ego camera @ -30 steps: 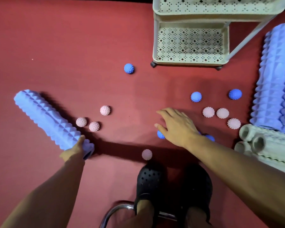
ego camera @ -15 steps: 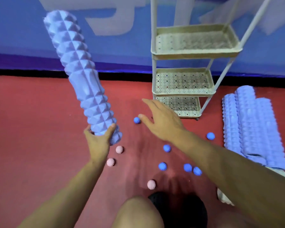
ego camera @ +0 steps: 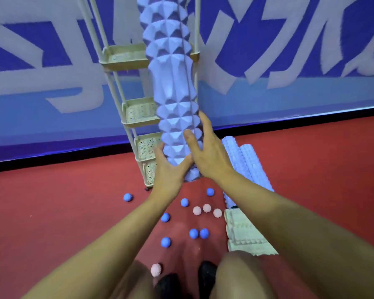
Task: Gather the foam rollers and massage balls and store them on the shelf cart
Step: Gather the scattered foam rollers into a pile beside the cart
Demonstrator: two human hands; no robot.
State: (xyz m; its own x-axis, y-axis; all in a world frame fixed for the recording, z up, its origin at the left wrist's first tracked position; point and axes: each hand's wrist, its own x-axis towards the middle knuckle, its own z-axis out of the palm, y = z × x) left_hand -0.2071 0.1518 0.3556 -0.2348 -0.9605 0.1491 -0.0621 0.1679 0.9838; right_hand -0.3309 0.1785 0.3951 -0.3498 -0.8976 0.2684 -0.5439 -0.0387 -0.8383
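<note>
Lifting the blue foam roller (ego camera: 172, 91) off the floor is the change that matters: a second ago it lay flat on the red mat under the left hand alone, half a second ago it was tilted up in that hand, and now it stands almost upright in front of the shelf cart (ego camera: 138, 114), its upper end running out of the top of the view. The left hand (ego camera: 171, 169) cups the roller's lower end from the left, fingers curled behind it and thumb across the front. The right hand (ego camera: 205, 152), which a second ago hovered low over the balls and held nothing, has come up to grip the roller's right side, thumb laid on the ridges and fingers wrapped round the far side. Two hands on it suggest the roller is about to be guided onto a tier of the cart, though which tier cannot be told. Little else of the task looks done: the blue massage balls (ego camera: 165, 217) and pink massage balls (ego camera: 206, 208) lie scattered on the mat (ego camera: 63, 212) between the arms, other blue rollers (ego camera: 246, 160) lie near the cart, with cream rollers (ego camera: 244, 234) nearer the person, and the visible tiers hold nothing I can see.
</note>
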